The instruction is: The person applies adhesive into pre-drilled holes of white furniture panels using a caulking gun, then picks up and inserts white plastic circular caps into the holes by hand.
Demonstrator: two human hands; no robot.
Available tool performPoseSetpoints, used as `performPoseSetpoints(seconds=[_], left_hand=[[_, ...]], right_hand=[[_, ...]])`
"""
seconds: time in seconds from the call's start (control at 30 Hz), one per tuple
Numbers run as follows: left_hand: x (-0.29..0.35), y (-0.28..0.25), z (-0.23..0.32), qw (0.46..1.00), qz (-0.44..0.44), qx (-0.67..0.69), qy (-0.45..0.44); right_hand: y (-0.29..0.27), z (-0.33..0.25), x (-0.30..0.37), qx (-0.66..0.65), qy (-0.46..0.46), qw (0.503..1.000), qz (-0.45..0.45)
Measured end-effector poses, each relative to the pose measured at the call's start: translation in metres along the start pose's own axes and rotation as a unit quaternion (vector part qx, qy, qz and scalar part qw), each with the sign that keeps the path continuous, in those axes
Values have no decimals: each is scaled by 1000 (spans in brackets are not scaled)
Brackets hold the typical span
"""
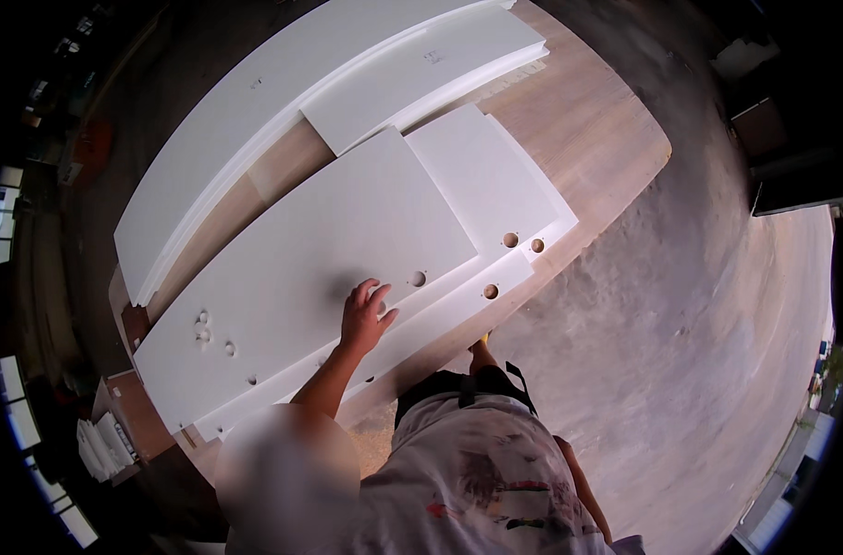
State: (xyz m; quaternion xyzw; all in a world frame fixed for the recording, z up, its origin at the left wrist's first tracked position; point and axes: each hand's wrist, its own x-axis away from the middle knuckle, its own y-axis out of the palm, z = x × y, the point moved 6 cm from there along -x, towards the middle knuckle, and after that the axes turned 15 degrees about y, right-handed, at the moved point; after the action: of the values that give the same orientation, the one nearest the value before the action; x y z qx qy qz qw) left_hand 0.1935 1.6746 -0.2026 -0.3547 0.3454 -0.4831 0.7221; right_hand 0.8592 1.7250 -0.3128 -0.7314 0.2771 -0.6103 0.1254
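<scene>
Left hand [366, 313], empty, loosely spread; beneath it lies a long, flat, white panel [283, 268] with round holes [418, 278], contact unclear; right hand out of view, state untellable.

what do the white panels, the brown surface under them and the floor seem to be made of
White panels: probably painted or laminated board, matte to satin; faces smooth and even, edges crisp. The core can't be told. Brown surface: likely wood or plywood, matte, given its tan colour and faint grain-like streaks. Floor: apparently concrete, dull, grey and blotchy.
</scene>
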Motion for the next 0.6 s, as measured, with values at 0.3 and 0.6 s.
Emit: performPoseSetpoints(seconds=[0.3,0.6], left_hand=[[-120,61,48,988,9,150,-28],[-249,164,106,986,-123,90,73]], right_hand=[[-47,-76,7,-85,40,996,-4],[-25,-22,35,-163,138,977,-3]])
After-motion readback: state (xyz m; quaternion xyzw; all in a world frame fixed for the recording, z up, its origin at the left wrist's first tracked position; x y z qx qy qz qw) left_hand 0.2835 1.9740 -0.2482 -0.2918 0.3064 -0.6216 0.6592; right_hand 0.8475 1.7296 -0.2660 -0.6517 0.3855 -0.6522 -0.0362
